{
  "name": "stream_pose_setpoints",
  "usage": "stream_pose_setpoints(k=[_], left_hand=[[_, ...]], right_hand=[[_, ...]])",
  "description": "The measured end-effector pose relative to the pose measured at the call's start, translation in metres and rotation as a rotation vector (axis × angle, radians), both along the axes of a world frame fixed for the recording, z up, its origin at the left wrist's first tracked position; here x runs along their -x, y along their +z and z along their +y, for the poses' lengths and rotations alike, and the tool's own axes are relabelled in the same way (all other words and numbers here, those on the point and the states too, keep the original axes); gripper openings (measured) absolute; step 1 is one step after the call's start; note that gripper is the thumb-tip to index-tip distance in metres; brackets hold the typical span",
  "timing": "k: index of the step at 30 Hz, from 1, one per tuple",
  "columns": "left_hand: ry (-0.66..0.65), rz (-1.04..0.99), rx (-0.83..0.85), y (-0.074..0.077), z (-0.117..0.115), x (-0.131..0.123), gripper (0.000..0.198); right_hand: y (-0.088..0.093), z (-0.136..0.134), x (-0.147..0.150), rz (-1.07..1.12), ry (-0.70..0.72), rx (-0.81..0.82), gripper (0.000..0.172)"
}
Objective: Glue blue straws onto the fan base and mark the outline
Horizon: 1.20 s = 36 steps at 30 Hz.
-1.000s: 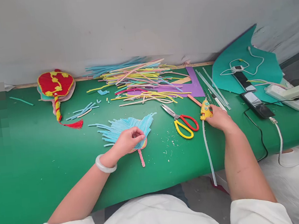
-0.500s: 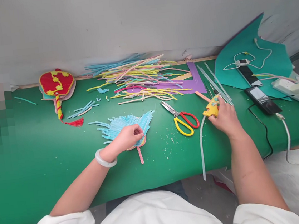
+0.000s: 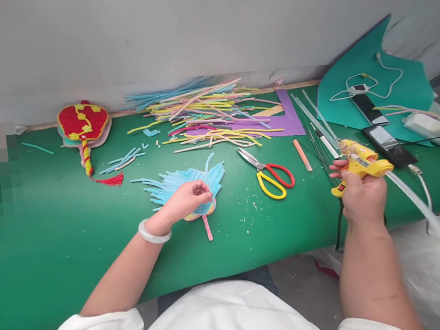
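My left hand (image 3: 192,197) pinches a light blue pipe cleaner (image 3: 207,172), which stands up from the fingertips. Under that hand lies a fan-shaped piece (image 3: 174,183) covered in rows of blue pipe cleaners, with a pink handle (image 3: 207,227) pointing towards me. My right hand (image 3: 362,194) is wrapped round a yellow hot glue gun (image 3: 360,157), raised over the table's right side. A long clear glue stick (image 3: 418,200) trails from the gun's back end. Between my hands lie scissors (image 3: 264,173) with one red and one yellow handle, blades partly apart.
A heap of coloured pipe cleaners (image 3: 205,108) lies at the back beside purple sheet pieces (image 3: 292,119). A red and yellow fan (image 3: 84,122) with a tassel is at the left. Phones (image 3: 390,145), cables, a power strip (image 3: 439,132) and a teal sheet (image 3: 404,75) occupy the right.
My right hand has lifted the glue gun off the table and turned it, moving right and towards me. The blue pipe cleaner in my left hand now stands up from the fan.
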<state>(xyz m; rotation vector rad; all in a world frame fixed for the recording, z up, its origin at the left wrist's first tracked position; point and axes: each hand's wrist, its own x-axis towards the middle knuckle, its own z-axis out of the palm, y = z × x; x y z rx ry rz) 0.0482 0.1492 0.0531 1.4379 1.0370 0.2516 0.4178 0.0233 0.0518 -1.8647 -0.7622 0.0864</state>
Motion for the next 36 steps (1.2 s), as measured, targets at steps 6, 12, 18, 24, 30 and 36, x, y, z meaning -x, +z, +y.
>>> stream_pose_setpoints(k=[6, 12, 18, 24, 30, 36], left_hand=[[0.025, -0.027, 0.001, -0.001, -0.001, 0.007, 0.025], [-0.019, 0.017, -0.063, 0.003, 0.002, 0.009, 0.025], [-0.151, 0.178, -0.235, 0.012, 0.014, 0.004, 0.021], [-0.142, 0.174, -0.218, -0.002, 0.025, 0.004, 0.019], [-0.12, 0.139, -0.156, -0.005, 0.026, 0.006, 0.021], [-0.125, 0.137, -0.17, -0.007, 0.026, 0.005, 0.02]], right_hand=[[0.005, 0.003, 0.058, 0.418, 0.314, -0.097, 0.037], [0.003, -0.016, 0.132, 0.791, 0.587, 0.144, 0.045], [0.002, -0.031, 0.176, 0.849, 0.651, 0.396, 0.055], [-0.012, -0.033, 0.198, 0.81, 0.65, 0.425, 0.062], [-0.016, -0.029, 0.203, 0.725, 0.614, 0.449, 0.062], [-0.018, -0.029, 0.205, 0.666, 0.631, 0.505, 0.06]])
